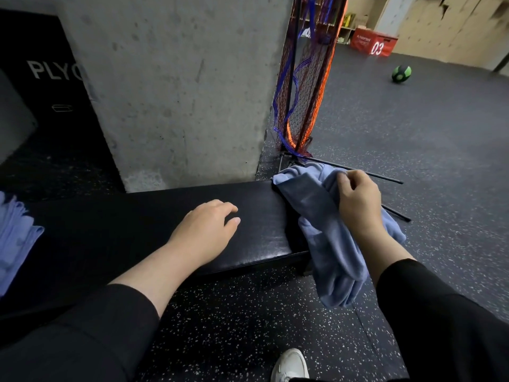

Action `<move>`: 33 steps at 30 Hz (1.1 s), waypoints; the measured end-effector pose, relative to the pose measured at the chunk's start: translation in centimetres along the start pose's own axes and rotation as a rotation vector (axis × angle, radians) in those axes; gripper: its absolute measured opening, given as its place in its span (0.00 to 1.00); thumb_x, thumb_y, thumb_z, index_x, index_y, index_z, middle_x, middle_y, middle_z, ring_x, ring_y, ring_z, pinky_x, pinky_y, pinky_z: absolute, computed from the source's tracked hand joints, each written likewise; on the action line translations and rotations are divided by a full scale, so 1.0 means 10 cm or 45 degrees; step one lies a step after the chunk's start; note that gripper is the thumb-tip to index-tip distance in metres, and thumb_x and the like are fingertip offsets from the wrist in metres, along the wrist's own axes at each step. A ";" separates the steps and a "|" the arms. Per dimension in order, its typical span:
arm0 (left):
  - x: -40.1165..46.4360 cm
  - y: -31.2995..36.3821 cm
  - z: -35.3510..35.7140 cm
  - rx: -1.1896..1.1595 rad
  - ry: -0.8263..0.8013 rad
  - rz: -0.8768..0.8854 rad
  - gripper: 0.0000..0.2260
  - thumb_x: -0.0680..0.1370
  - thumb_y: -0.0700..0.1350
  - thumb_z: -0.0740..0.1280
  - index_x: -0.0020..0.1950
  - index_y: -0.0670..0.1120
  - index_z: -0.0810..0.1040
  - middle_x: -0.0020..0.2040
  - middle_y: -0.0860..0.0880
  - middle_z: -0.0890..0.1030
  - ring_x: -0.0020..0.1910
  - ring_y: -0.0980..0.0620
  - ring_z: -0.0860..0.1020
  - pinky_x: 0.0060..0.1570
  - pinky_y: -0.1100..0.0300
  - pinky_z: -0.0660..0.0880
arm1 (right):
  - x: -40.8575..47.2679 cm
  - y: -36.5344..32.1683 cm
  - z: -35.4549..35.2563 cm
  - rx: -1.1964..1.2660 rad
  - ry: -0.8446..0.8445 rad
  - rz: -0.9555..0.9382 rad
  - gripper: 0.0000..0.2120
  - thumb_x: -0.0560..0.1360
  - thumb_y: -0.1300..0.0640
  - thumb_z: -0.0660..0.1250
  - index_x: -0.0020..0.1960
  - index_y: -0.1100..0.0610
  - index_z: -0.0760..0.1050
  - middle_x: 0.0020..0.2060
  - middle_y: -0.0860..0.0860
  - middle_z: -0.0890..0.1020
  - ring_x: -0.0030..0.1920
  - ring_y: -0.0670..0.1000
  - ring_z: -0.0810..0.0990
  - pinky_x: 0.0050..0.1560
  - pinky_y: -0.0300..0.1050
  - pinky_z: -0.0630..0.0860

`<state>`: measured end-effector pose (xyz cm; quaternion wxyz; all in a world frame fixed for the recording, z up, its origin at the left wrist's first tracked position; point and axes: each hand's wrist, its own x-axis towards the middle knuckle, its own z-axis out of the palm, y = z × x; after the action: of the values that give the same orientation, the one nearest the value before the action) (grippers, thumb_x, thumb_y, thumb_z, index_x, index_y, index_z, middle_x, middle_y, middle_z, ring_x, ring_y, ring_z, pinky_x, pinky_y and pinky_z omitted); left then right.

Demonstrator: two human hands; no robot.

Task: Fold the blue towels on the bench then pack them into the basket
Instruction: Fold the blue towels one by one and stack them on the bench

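A black padded bench runs across the middle of the view. My right hand grips a crumpled blue towel at the bench's right end; the towel hangs down past the edge toward the floor. Over the bench top, my left hand lies palm down with relaxed fingers and holds nothing. At the far left edge, more blue towels lie on the bench, partly cut off by the frame. No basket shows in this view.
A concrete pillar rises right behind the bench. A folded net on a black frame leans beside it, its rods lying on the floor. A black plyo box stands at the left. A green ball and a red box sit far right.
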<state>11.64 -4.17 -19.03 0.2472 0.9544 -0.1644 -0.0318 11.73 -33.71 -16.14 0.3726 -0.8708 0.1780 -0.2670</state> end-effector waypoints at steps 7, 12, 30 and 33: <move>-0.03 -0.05 -0.06 -0.243 0.050 -0.007 0.18 0.84 0.55 0.60 0.74 0.55 0.72 0.66 0.57 0.77 0.65 0.55 0.75 0.65 0.54 0.72 | -0.16 -0.43 0.21 0.225 -0.293 -0.092 0.12 0.84 0.53 0.60 0.42 0.54 0.72 0.35 0.45 0.75 0.36 0.38 0.72 0.45 0.41 0.68; -0.04 0.01 -0.10 -0.613 0.091 0.006 0.24 0.83 0.55 0.62 0.79 0.61 0.61 0.67 0.61 0.74 0.64 0.63 0.73 0.63 0.65 0.67 | -0.40 -0.81 0.44 0.255 -0.641 -0.278 0.08 0.82 0.56 0.65 0.47 0.58 0.77 0.33 0.47 0.76 0.33 0.38 0.71 0.40 0.34 0.68; 0.01 -0.16 -0.22 -1.088 0.259 -0.177 0.07 0.83 0.47 0.64 0.57 0.52 0.82 0.51 0.54 0.85 0.52 0.55 0.82 0.53 0.57 0.77 | -0.61 -1.16 0.72 0.723 -0.767 0.178 0.05 0.80 0.59 0.67 0.45 0.57 0.78 0.37 0.54 0.79 0.41 0.51 0.79 0.46 0.51 0.82; 0.02 -0.16 -0.21 -1.056 0.172 -0.153 0.05 0.80 0.51 0.69 0.53 0.52 0.82 0.47 0.54 0.85 0.48 0.57 0.82 0.49 0.58 0.77 | -0.61 -1.19 0.69 0.773 -0.733 0.208 0.04 0.80 0.60 0.67 0.47 0.58 0.77 0.37 0.55 0.78 0.39 0.51 0.78 0.43 0.45 0.81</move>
<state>12.58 -1.99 -17.96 0.6184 0.7818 -0.0652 -0.0469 12.31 -18.98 -13.31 0.6665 -0.7436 0.0485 -0.0228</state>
